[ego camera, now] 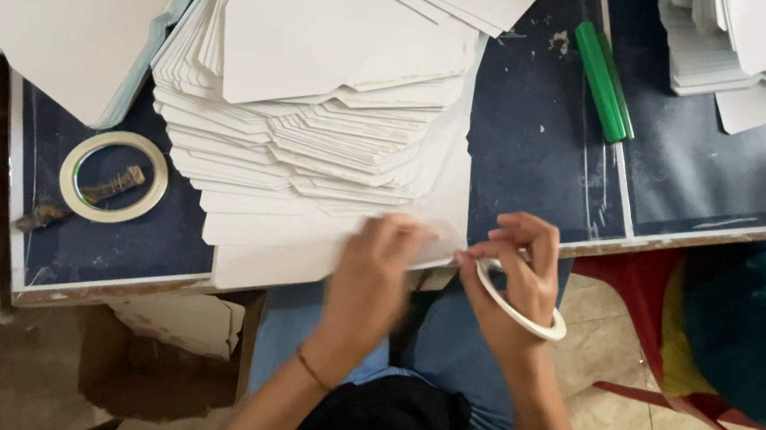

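**White card blanks taped at the near table edge**

White cut card blanks (pixel 316 124) lie fanned in a thick stack on the dark blue table (pixel 535 147), their near ends reaching the table's edge. The left hand (pixel 371 279) presses flat, fingers down, on the nearest card sheet (pixel 298 243), touching it at the edge; it grips nothing. The right hand (pixel 522 266), just beside it, is closed on a thin roll of white tape (pixel 520 311), thumb and forefinger pinched at what appears to be the tape's free end, though motion blur hides the strip itself. A second, larger tape roll (pixel 113 177) rests on the table to the left, well apart from both hands. A green pen-like tool (pixel 603 81) lies far right, and more card stacks (pixel 732 45) sit beyond it.

Judged from this position, good practice is to keep the left palm steady so the sheet cannot slide, draw the tape taut and low along the edge, and lay it straight before rubbing it down, avoiding creases.
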